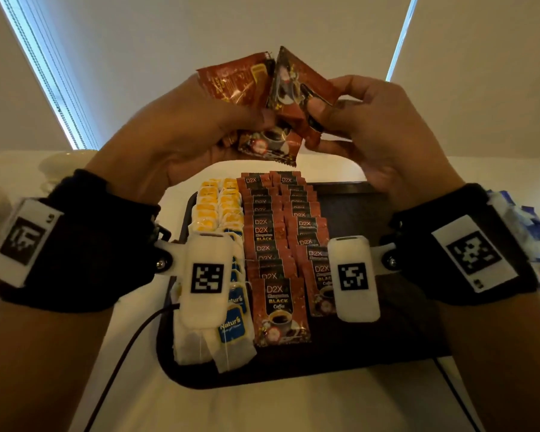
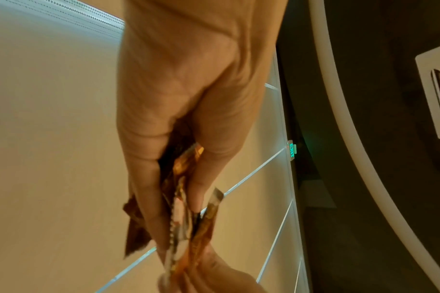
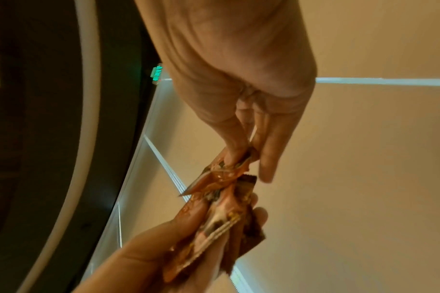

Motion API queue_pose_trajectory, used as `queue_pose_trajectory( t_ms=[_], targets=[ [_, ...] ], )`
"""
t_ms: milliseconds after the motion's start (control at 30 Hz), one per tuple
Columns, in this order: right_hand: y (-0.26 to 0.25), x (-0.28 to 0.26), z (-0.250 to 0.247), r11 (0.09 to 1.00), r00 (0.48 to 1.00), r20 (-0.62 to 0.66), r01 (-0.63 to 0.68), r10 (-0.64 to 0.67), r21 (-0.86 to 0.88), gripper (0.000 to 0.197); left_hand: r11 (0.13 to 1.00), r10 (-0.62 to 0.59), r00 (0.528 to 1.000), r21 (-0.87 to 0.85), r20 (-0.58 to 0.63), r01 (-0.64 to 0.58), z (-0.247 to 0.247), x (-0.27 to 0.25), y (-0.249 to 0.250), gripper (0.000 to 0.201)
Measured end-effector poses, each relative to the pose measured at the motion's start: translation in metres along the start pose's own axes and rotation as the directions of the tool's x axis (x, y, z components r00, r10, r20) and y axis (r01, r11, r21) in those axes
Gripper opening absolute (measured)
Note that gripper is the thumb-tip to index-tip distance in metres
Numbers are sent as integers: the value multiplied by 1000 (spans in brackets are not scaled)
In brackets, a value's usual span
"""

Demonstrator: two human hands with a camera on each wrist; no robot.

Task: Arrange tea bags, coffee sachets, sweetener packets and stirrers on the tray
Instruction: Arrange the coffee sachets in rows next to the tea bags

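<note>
The left hand (image 1: 181,126) grips a loose bunch of red coffee sachets (image 1: 250,85) raised above the tray, its fingers curled round them. The right hand (image 1: 371,129) pinches the edge of one sachet (image 1: 306,92) in that bunch between thumb and fingers. Below them the dark tray (image 1: 356,347) sits on the white tabletop (image 1: 262,410). On the tray two overlapping columns of coffee sachets (image 1: 278,244) run front to back, with rows of tea bags (image 1: 222,213) just beside them on the left. Blue-and-white packets (image 1: 527,226) lie beyond the right wrist.
</note>
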State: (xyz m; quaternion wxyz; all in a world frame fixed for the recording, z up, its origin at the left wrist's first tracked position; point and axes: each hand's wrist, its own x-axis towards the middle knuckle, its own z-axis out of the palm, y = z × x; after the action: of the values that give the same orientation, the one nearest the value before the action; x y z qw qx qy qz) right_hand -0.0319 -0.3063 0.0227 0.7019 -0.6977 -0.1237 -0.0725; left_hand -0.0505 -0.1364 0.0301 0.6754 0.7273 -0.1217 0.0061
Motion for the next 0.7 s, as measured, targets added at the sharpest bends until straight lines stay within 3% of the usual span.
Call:
queue_pose_trajectory(
  t_ms=[200,300,333,400,467,500,567,700],
  targets=[
    [-10,-11,-27,997,995,-96,31,-38,-66,17,998,-49,999,-31,-23,48,-4,1,-1,27],
    [-16,-21,-49,958,994,100,-15,46,-287,22,999,-34,998,-13,-56,34,-10,0,2,19],
    [-15,-24,-53,898,970,212,-13,118,-440,24,1000,-30,998,0,-61,30,-11,0,3,17],
    [-5,-31,-57,703,862,394,63,319,-708,26,999,-28,998,36,-49,30,-14,-1,3,16],
    [11,-36,-55,539,744,459,158,485,-827,22,995,-19,999,100,-35,22,-15,0,0,15],
    [18,-38,-53,476,710,473,218,522,-852,21,991,-11,999,135,-36,16,-15,0,-1,16],
    [29,-38,-47,388,670,496,320,552,-864,15,987,-7,999,160,-39,13,-15,0,-2,17],
    [43,-38,-35,325,617,542,436,571,-839,17,982,7,1000,187,-16,-4,-14,1,-4,16]
  ],
)
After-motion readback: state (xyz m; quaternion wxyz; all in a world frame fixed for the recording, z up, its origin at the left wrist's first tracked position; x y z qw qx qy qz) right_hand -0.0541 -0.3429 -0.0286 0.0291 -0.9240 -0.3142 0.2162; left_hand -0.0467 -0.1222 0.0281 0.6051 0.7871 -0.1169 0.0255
